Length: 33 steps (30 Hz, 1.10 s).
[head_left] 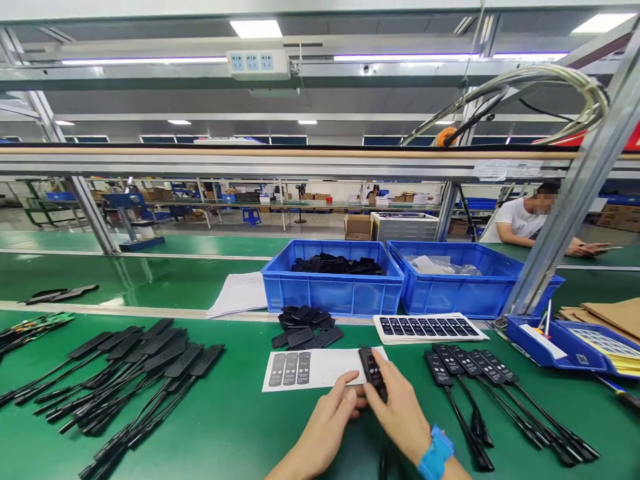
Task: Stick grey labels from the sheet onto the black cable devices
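Observation:
My left hand (330, 417) and my right hand (397, 407) meet low in the middle, both closed on a slim black remote-like controller (373, 370) that tilts up and away from me. My right wrist wears a blue band (436, 453). Just beyond the hands lies a white sticker sheet (325, 368) with three dark labels left on it. A cable seems to hang from the controller below my hands, mostly hidden.
Finished black controllers with cables (475, 373) lie to the right, a bigger bundle (135, 380) to the left. Loose black covers (305, 327), a full label sheet (430, 327) and two blue bins (333, 287) (470, 280) stand behind. Another person (525, 220) leans at the far right.

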Available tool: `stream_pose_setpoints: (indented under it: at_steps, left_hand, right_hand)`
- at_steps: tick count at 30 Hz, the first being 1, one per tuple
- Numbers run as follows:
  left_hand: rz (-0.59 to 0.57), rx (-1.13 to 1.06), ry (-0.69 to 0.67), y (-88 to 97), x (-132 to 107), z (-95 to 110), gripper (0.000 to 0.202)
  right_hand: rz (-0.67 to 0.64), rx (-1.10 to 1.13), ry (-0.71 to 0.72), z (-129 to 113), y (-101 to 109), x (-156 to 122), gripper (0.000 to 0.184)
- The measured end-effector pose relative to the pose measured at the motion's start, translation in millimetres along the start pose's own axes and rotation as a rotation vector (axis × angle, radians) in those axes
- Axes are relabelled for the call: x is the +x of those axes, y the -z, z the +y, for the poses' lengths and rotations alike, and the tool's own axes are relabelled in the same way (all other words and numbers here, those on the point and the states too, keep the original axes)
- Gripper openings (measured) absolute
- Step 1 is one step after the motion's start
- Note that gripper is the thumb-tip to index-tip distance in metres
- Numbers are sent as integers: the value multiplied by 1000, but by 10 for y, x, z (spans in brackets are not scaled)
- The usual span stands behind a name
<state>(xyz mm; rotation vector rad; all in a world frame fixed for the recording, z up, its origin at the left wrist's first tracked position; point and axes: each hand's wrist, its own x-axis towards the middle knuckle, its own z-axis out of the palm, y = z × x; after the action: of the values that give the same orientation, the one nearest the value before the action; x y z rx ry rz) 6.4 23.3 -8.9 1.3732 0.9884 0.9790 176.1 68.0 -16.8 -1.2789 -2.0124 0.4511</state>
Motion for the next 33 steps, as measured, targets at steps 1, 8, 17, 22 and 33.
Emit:
stream_pose_setpoints:
  at_steps: [1, 8, 17, 22, 33]
  left_hand:
    - [-12, 226, -46, 34, -10, 0, 60]
    - [-241, 944, 14, 96, -44, 74, 71]
    - [-227, 1052, -128, 78, 54, -274, 88]
    - [-188, 1004, -254, 86, 108, -448, 88]
    - [-135, 736, -339, 58, 46, -345, 81]
  right_hand:
    - [6, -139, -37, 63, 107, 74, 52]
    - [-30, -769, -438, 457, 757, 224, 43]
    - [-335, -345, -1, -148, -39, 604, 35]
    - [-358, -182, 99, -520, -692, 852, 24]
    - [-109, 100, 231, -729, -548, 562, 16]
